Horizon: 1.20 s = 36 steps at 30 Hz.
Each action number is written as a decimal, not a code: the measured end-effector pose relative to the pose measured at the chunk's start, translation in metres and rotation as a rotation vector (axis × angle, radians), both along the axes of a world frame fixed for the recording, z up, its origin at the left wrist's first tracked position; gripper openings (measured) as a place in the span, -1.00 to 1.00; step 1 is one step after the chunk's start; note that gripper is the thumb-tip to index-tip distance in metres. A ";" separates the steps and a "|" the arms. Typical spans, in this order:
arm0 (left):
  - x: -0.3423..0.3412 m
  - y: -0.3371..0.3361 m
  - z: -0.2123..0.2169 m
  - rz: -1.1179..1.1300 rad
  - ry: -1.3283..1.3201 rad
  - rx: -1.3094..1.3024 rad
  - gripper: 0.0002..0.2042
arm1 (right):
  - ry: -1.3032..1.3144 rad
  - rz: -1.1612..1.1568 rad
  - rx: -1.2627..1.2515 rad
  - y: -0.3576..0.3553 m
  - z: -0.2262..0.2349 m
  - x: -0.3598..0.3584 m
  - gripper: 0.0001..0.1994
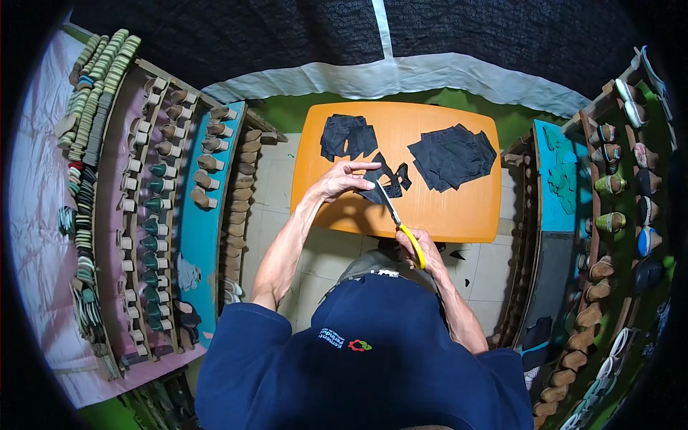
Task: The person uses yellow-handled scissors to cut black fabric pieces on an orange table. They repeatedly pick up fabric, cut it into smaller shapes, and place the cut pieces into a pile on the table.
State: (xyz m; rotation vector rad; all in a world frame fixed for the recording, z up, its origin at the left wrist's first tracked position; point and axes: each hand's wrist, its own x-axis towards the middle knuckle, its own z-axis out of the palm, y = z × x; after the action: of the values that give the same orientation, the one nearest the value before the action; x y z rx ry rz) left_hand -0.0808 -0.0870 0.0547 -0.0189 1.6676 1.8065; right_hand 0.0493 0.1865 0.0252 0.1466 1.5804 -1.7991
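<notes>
My left hand [342, 180] pinches a black piece of cloth-like material [373, 195] above the near half of an orange table [444, 221]. In my right hand [428, 251] is a pair of scissors [411, 242] with yellow handles. Their blades point away from me and meet the right edge of the held piece; whether the blades are parted is too small to tell. Just beyond the blades lie small black offcuts [403, 176]. Farther off, a small stack of cut black pieces [347, 136] rests at the left, and a larger black stack [453, 158] at the right.
Wooden racks of shoe lasts [154, 244] line the left side, with striped rolled material [100, 89] on top. Shoes and lasts [600, 269] fill the right rack, beside a blue board [548, 154] bearing green pieces. A dark curtain [473, 36] hangs behind the table. Dark scraps [457, 254] lie on the tiled floor.
</notes>
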 end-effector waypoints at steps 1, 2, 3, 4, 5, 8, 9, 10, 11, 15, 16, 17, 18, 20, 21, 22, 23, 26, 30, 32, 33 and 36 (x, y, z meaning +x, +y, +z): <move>0.002 0.001 -0.001 0.019 0.000 0.005 -0.42 | -0.001 -0.006 -0.001 0.000 0.001 0.000 -0.55; 0.004 0.002 -0.002 0.038 0.000 0.010 -0.43 | -0.002 -0.011 -0.001 0.000 0.001 0.000 -0.55; 0.005 0.002 -0.002 0.057 0.000 0.016 -0.43 | 0.003 -0.012 -0.001 -0.001 0.001 0.000 -0.55; 0.006 0.001 -0.007 0.080 0.002 0.017 -0.43 | 0.008 -0.009 -0.002 -0.001 0.000 0.000 -0.55; 0.006 -0.001 -0.013 0.104 0.003 0.018 -0.43 | 0.013 -0.006 -0.002 -0.002 -0.001 0.000 -0.55; 0.005 -0.003 -0.018 0.090 0.009 0.004 -0.42 | 0.014 0.011 -0.003 -0.001 -0.004 0.001 -0.57; 0.005 -0.004 -0.017 0.071 0.011 -0.004 -0.42 | 0.005 0.014 -0.017 -0.001 -0.005 0.000 -0.57; 0.005 -0.005 -0.016 0.046 0.015 0.001 -0.43 | -0.004 0.017 -0.030 -0.001 -0.004 0.001 -0.58; 0.004 -0.007 -0.014 0.021 0.020 0.005 -0.44 | -0.014 0.020 -0.043 -0.001 -0.003 0.001 -0.58; 0.005 -0.006 -0.014 -0.005 0.010 0.037 -0.43 | -0.007 0.039 -0.005 -0.002 0.007 -0.002 -0.59; 0.005 -0.006 -0.012 -0.008 0.010 0.034 -0.42 | -0.007 0.039 -0.009 -0.002 0.009 -0.002 -0.59; 0.006 -0.005 -0.010 -0.010 0.011 0.031 -0.41 | -0.007 0.040 -0.012 -0.002 0.010 -0.002 -0.59; 0.006 -0.005 -0.008 -0.013 0.012 0.028 -0.40 | 0.002 0.033 -0.022 -0.001 0.008 -0.002 -0.59; 0.008 -0.003 -0.007 0.011 0.011 0.032 -0.39 | 0.022 0.018 -0.041 -0.001 0.003 0.000 -0.58; 0.009 -0.002 -0.007 0.023 0.010 0.033 -0.38 | 0.021 0.014 -0.039 -0.001 0.002 0.000 -0.58; 0.011 -0.002 -0.009 0.044 0.015 0.035 -0.39 | 0.018 0.012 -0.037 -0.001 0.003 0.000 -0.58; 0.013 -0.001 -0.010 0.066 0.019 0.036 -0.40 | 0.015 0.010 -0.036 -0.002 0.004 0.000 -0.58; 0.018 0.004 -0.008 0.106 0.007 0.043 -0.42 | -0.008 0.009 -0.017 -0.001 0.004 0.000 -0.58; 0.018 0.003 -0.014 0.155 -0.020 0.085 -0.40 | -0.002 -0.009 -0.023 -0.002 0.003 0.002 -0.59; 0.017 0.002 -0.019 0.140 0.006 0.061 -0.40 | -0.003 0.004 -0.021 0.000 0.000 0.001 -0.59; 0.017 0.000 -0.021 0.134 0.018 0.049 -0.40 | 0.009 0.071 0.024 0.000 -0.001 0.001 -0.53; 0.015 0.002 -0.019 0.090 0.026 0.043 -0.40 | 0.076 0.082 -0.018 0.000 -0.001 0.001 -0.52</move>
State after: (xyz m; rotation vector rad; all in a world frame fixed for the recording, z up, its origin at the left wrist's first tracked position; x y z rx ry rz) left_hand -0.0656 -0.0851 0.0354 -0.0532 1.6694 1.9170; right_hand 0.0507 0.1870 0.0241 0.0047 1.5997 -1.7731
